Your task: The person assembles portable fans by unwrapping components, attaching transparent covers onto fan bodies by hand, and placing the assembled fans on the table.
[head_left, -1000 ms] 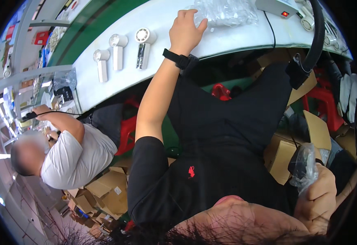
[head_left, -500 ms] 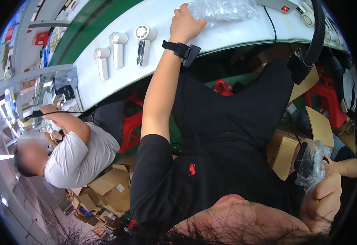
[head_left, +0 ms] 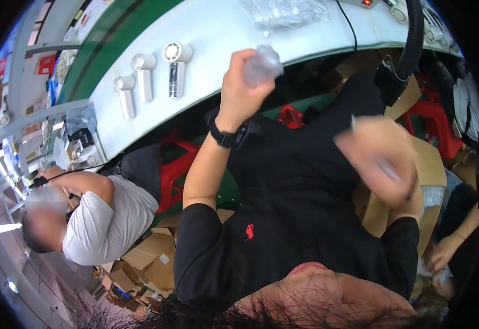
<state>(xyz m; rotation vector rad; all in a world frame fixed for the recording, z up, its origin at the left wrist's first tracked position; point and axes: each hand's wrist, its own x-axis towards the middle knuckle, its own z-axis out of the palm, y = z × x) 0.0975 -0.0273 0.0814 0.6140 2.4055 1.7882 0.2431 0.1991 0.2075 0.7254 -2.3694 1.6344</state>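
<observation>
My left hand (head_left: 239, 93), with a black watch on its wrist, is raised in front of the white table (head_left: 223, 33) and is closed on a crumpled clear plastic bag (head_left: 262, 63). A pile of clear plastic bags (head_left: 283, 11) lies on the table just beyond it. My right hand (head_left: 379, 164) is blurred by motion in front of my black shirt, at the right. A pale streak crosses its fingers, and I cannot make out what it holds. Three white handheld fans (head_left: 176, 66) lie in a row on the table to the left.
A person in a white shirt (head_left: 105, 219) sits at the left by a red stool (head_left: 168, 170). Cardboard boxes (head_left: 146, 263) lie on the floor. A black hose (head_left: 412, 38) hangs at the right. Another person's hand (head_left: 442, 252) shows at the lower right.
My left hand has pulled back from the bag pile on the table with a clear bag in it. My right hand has risen from the lower right toward the middle.
</observation>
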